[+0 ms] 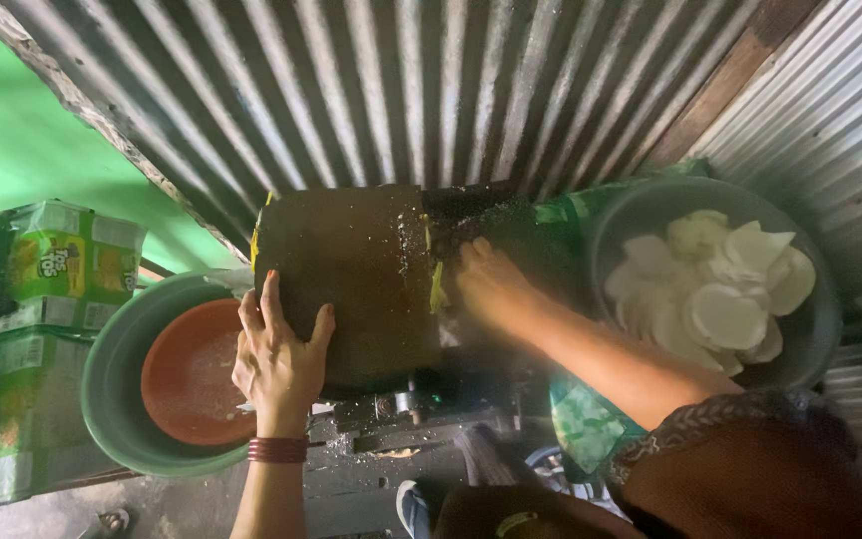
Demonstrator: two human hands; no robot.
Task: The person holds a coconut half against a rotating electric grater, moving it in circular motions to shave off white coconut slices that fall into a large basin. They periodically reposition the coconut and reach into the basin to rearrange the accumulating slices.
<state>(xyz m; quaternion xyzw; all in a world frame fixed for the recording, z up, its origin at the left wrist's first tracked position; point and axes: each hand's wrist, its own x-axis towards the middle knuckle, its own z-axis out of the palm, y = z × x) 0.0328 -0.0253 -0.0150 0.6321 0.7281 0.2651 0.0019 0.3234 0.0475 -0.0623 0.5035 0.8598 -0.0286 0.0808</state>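
We see our left hand [279, 361] clamped on the dark drum's [351, 279] near edge; our right hand [491, 284], loosely curled and holding nothing we can make out, presses at its slot; fingers there could get cut.

Dim, hazy view; soft focus; right forearm motion-blurred.

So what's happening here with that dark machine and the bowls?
A person leans over a dark, boxy machine set against a corrugated metal wall. The left hand grips its near edge, and the right hand presses at its right side. To the right, a grey bowl holds pale round slices. To the left, an orange dish sits inside a green basin.
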